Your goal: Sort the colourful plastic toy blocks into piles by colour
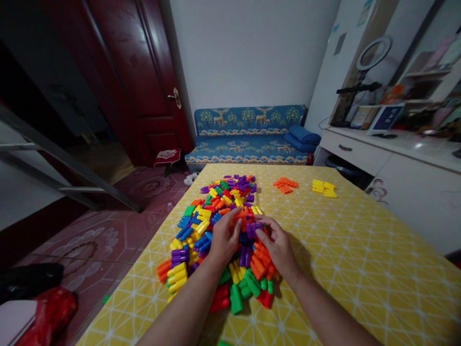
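1. The right hand (279, 242) pinches a purple plastic piece (253, 229).
2. Just left of it, the left hand (222, 236) is loosely open over the colorful heap (203, 216).
3. Beyond the right hand, orange pieces (285, 184) lie on the counter (342, 245).

No text, brand or number can be read. The blue-and-white panel (388, 117) on the white dresser (414, 144) bears pale marks, too small and blurred to make out. The same goes for the box (363, 117) beside it and for the pale sticker (365, 12) high on the tall white cabinet (326, 72), whose print is illegible
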### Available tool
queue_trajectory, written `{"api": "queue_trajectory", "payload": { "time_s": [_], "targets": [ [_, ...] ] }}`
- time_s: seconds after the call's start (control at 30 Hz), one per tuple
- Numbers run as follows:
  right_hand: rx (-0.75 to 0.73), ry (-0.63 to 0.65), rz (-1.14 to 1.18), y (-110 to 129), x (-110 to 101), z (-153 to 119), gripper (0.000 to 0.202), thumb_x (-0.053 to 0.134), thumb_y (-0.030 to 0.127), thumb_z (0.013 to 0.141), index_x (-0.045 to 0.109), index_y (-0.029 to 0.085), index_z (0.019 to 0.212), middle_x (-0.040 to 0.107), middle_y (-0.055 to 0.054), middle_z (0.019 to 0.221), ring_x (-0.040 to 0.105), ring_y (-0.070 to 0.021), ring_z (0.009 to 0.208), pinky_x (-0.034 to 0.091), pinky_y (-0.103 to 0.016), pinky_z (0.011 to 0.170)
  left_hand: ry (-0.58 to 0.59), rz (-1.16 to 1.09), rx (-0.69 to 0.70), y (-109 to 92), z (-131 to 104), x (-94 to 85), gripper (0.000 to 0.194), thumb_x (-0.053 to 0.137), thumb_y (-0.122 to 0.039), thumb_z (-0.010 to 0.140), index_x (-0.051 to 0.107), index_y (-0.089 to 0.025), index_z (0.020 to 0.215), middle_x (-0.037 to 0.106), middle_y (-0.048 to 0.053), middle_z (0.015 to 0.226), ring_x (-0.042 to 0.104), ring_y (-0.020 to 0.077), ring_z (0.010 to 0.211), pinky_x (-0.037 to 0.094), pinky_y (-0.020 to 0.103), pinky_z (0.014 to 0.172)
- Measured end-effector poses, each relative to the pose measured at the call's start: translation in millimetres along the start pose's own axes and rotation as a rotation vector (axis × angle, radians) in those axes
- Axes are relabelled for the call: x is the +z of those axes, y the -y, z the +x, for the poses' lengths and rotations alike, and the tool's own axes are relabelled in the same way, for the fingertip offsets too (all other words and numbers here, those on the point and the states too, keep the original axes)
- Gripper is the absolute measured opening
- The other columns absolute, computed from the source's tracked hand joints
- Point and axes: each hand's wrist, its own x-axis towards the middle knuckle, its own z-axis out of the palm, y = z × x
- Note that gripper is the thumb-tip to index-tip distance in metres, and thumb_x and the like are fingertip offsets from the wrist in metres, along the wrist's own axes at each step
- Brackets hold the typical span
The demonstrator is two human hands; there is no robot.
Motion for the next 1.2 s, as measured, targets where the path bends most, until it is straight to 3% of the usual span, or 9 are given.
{"api": "queue_trajectory", "payload": {
  "time_s": [0.17,0.33,0.53,0.63,0.73,0.83,0.93,1.0,1.2],
  "targets": [
    [0.010,0.051,-0.170,-1,-1,1,0.020,0.062,0.034,0.086,0.069,0.026,0.103,0.065,-0.004,0.118,0.058,-0.0212,0.117,0.042,-0.040,0.107,0.039,0.012,0.019,2,0,1.1,0.025,0.053,-0.026,0.093,0.064,-0.020,0.114,0.071,0.008,0.110,0.067,0.0211,0.103,0.053,0.036,0.091],
    [0.051,0.032,-0.173,1,-2,0,0.026,0.062,0.039,0.085,0.069,0.025,0.106,0.067,-0.005,0.115,0.060,-0.0222,0.113,0.044,-0.041,0.104,0.017,0.009,-0.033,1,-1,0.2,0.027,0.052,-0.028,0.094,0.062,-0.019,0.118,0.070,0.008,0.115,0.066,0.0222,0.108,0.052,0.037,0.094],
    [0.289,-0.023,0.039,-5,-9,1,0.029,0.055,0.051,0.088,0.063,0.034,0.110,0.070,0.000,0.115,0.066,-0.0214,0.106,0.055,-0.036,0.087,0.030,0.019,-0.055,-1,0,-0.6,0.031,0.052,-0.024,0.093,0.059,-0.020,0.123,0.069,0.008,0.117,0.065,0.0223,0.109,0.052,0.037,0.094],
    [0.379,-0.053,0.082,-6,-11,4,0.032,0.048,0.056,0.089,0.062,0.034,0.108,0.071,-0.001,0.112,0.069,-0.0221,0.099,0.057,-0.034,0.073,0.038,0.019,0.013,3,0,0.4,0.032,0.050,-0.013,0.089,0.063,-0.019,0.118,0.068,0.009,0.116,0.062,0.0218,0.110,0.050,0.038,0.096],
    [0.402,-0.054,0.243,-1,-12,7,0.035,0.052,0.057,0.086,0.062,0.030,0.107,0.070,-0.005,0.113,0.068,-0.0242,0.101,0.057,-0.035,0.073,0.051,0.026,0.075,6,0,0.4,0.043,0.045,0.001,0.078,0.069,-0.021,0.106,0.066,0.008,0.116,0.060,0.0212,0.111,0.049,0.039,0.096],
    [0.396,-0.014,0.389,4,-12,6,0.037,0.061,0.049,0.082,0.060,0.026,0.112,0.067,-0.008,0.120,0.066,-0.0257,0.108,0.056,-0.039,0.083,0.056,0.066,0.099,2,1,-1.5,0.044,0.046,0.001,0.072,0.071,-0.022,0.099,0.064,0.007,0.118,0.056,0.0226,0.115,0.046,0.042,0.100],
    [0.343,0.015,0.385,5,-11,4,0.052,0.069,0.032,0.074,0.054,0.027,0.123,0.061,-0.008,0.129,0.061,-0.0254,0.116,0.053,-0.040,0.093,0.094,0.142,0.116,-6,2,-4.3,0.032,0.057,-0.012,0.077,0.069,-0.022,0.105,0.063,0.007,0.119,0.054,0.0256,0.116,0.042,0.045,0.103],
    [0.299,0.020,0.357,4,-10,3,0.060,0.070,0.022,0.068,0.052,0.028,0.125,0.059,-0.007,0.132,0.060,-0.0246,0.118,0.050,-0.040,0.097,0.143,0.195,0.124,-10,2,-5.6,0.034,0.063,-0.022,0.078,0.066,-0.023,0.112,0.062,0.008,0.121,0.053,0.0278,0.117,0.041,0.047,0.102],
    [0.298,-0.008,0.367,7,-7,2,0.060,0.062,0.009,0.061,0.057,0.026,0.119,0.063,-0.006,0.128,0.063,-0.0231,0.112,0.052,-0.037,0.094,0.229,0.276,0.114,-10,2,-5.0,0.049,0.065,-0.022,0.071,0.060,-0.020,0.120,0.066,0.009,0.113,0.056,0.0296,0.107,0.041,0.048,0.098]
  ]
}}
